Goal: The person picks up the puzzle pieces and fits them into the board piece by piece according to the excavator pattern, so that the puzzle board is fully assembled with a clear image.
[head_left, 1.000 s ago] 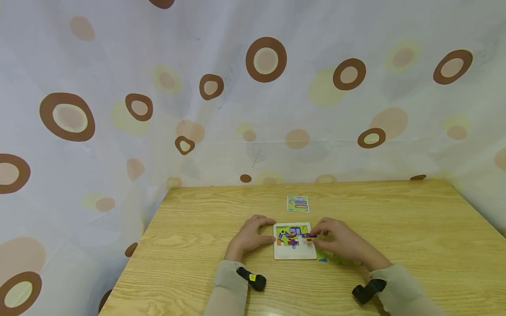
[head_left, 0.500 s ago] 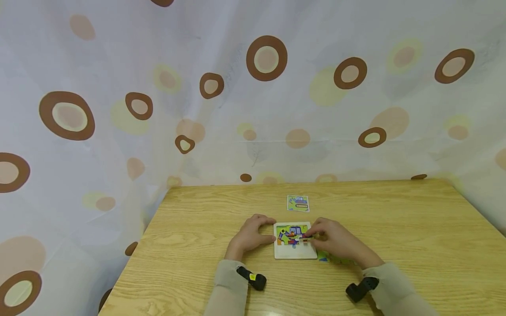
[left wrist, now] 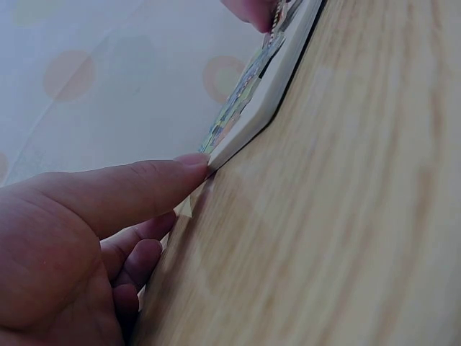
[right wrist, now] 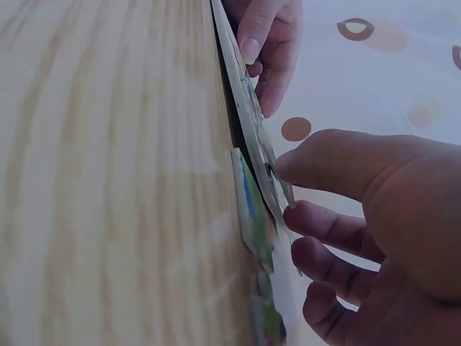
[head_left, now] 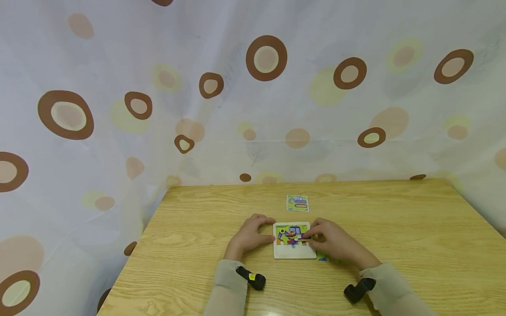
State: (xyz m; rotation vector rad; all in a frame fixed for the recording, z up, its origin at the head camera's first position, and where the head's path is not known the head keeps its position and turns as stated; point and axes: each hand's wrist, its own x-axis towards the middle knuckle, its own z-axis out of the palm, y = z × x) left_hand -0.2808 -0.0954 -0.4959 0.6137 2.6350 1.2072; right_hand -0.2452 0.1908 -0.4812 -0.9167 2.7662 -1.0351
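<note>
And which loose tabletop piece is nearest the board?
The blue-patched green piece, just right of the board; the next piece lies farther right.

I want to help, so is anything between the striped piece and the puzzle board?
Nothing visible is: the right hand holds the striped piece at the right part of the puzzle board. A loose green piece lies beside it.

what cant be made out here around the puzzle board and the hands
Striped piece: head view, its full outline is partly covered by the right hand.
Loose pieces: head view, the right hand hides some, so their number is unclear.
Puzzle board: left wrist view, its picture is too edge-on and blurred to read.
Card: head view, fine print too small.
Left hand: left wrist view, cut off by the left edge.
</note>
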